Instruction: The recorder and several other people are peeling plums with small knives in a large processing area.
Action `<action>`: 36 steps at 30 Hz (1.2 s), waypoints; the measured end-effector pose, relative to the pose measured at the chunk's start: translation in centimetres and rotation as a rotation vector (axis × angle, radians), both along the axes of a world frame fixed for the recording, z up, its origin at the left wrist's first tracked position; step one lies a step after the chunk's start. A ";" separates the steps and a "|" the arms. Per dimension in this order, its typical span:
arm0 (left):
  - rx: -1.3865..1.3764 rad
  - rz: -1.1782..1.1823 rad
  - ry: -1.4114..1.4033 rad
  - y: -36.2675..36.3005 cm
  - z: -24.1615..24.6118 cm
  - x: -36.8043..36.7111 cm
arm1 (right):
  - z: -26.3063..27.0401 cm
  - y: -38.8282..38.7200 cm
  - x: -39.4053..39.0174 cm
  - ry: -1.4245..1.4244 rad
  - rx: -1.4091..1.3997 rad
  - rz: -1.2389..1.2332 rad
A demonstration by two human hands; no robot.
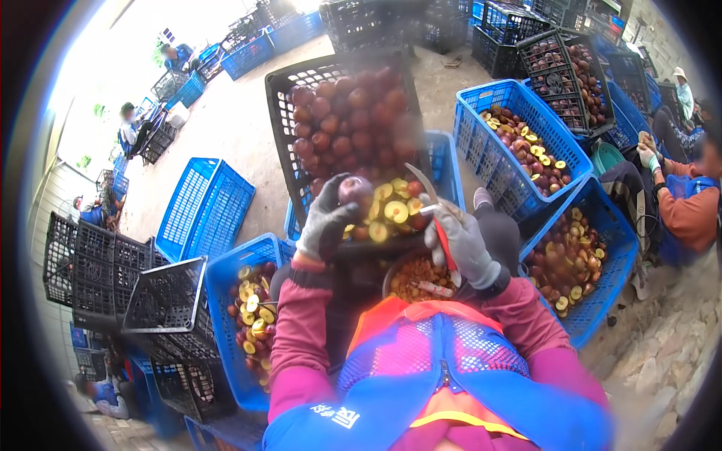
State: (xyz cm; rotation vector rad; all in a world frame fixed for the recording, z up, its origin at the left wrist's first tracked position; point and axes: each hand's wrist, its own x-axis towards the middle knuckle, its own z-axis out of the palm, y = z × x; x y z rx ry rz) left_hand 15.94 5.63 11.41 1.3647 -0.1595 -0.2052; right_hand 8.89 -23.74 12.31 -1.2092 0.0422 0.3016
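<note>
Gloved in grey, my left hand [326,217] grips a whole dark purple plum [356,191]. A curved knife [424,181] with a red handle [445,243] is in my gloved right hand [463,239], its blade pointing up and to the left. Both hands are over the near end of a tilted black plastic crate [280,113] full of whole plums [344,121]. Cut plum halves [396,209] with yellow flesh lie between the hands. Below, in my lap area, a round bowl [389,282] holds orange-brown pieces [414,270], probably pits.
Blue crates of cut plums stand at my left [217,287] and right [617,270], with another blue crate [468,129] beyond. A blue crate [206,208] sits on the floor. Black crates [169,304] lie at left. A co-worker [691,197] sits at right.
</note>
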 end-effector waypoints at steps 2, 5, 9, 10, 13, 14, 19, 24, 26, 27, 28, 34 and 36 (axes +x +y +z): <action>-0.002 -0.040 -0.016 -0.2 1.4 -3.8 | 1.2 1.7 -0.2 -0.138 -0.048 0.052; -0.053 -0.019 -0.038 -0.3 1.0 -8.1 | 3.3 4.5 -1.6 -0.177 -0.094 0.081; -0.151 -0.050 0.075 -0.4 1.9 -11.6 | 3.2 7.0 -4.4 -0.271 -0.043 0.086; -0.154 -0.049 0.039 -0.7 2.0 -12.0 | 1.8 7.3 -4.2 -0.351 -0.061 0.118; -0.090 -0.028 -0.005 -1.2 2.8 -13.5 | -0.2 7.7 -4.7 -0.565 -0.377 0.052; -0.094 -0.032 -0.003 -1.1 2.5 -14.1 | -0.6 7.7 -5.2 -0.629 -0.483 0.025; 0.122 -0.099 -0.122 -1.4 1.2 -15.4 | -1.2 7.3 -6.7 -0.627 -0.853 0.059; 0.345 -0.105 -0.206 -3.2 1.4 -15.9 | -2.3 6.7 -8.0 -0.460 -1.015 0.100; 0.352 -0.053 -0.210 -3.8 0.8 -15.4 | -1.9 6.1 -7.5 -0.459 -1.067 0.099; 0.356 -0.027 -0.205 -4.3 1.0 -15.5 | -1.4 5.8 -7.3 -0.534 -1.104 0.074; 0.218 -0.023 -0.118 -4.9 2.0 -15.4 | -0.9 5.5 -7.2 -0.573 -1.120 0.060; 0.478 0.244 -0.306 -5.4 3.0 -15.1 | -1.7 2.9 -5.4 -0.742 -1.486 0.063; 0.252 0.240 -0.236 -5.3 3.3 -14.0 | -2.2 1.7 -5.3 -0.794 -1.199 -0.134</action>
